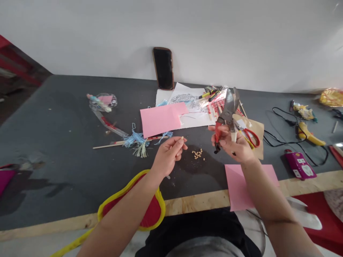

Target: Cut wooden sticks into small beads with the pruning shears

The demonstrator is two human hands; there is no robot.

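My left hand (168,155) is closed in a pinch, with the pale tip of a small wooden stick piece (182,137) showing between thumb and forefinger. In my right hand (239,148) I hold pruning shears (227,107), one handle red and the other whitish, their blades pointing away from me and parted. Between my hands, a little pile of short cut wooden bits (197,154) lies on the dark grey table (72,157). Left of my left hand are light blue tassels (135,137) and a pale green tassel (141,149), beside a thin wooden stick (107,146).
A phone (163,67) leans on the wall behind pink foam sheet (160,117) and printed paper. Red-handled scissors (253,137) lie under my right hand's far side. A yellow glue gun (309,135), its cord and a purple box (300,164) are rightward. A red-yellow padded piece (150,214) overhangs the front edge.
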